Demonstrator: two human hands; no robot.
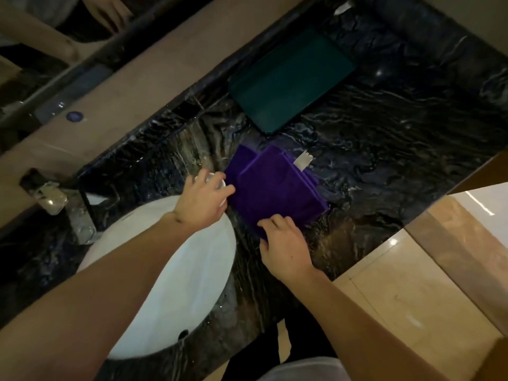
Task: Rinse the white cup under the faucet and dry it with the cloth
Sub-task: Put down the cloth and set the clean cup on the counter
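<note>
My left hand [202, 199] grips the white cup [220, 185] from above, just beyond the far rim of the white sink basin [192, 270]; most of the cup is hidden under my fingers. A folded purple cloth [275, 191] with a white label lies on the dark marble counter right beside the cup. My right hand [283, 243] rests on the cloth's near corner, fingers curled over its edge. The faucet [52, 199] stands at the far left of the basin.
A dark green tray [291, 81] lies on the marble counter [384, 160] beyond the cloth. A mirror and a beige ledge run along the back. The counter's front edge drops to a tiled floor at the right.
</note>
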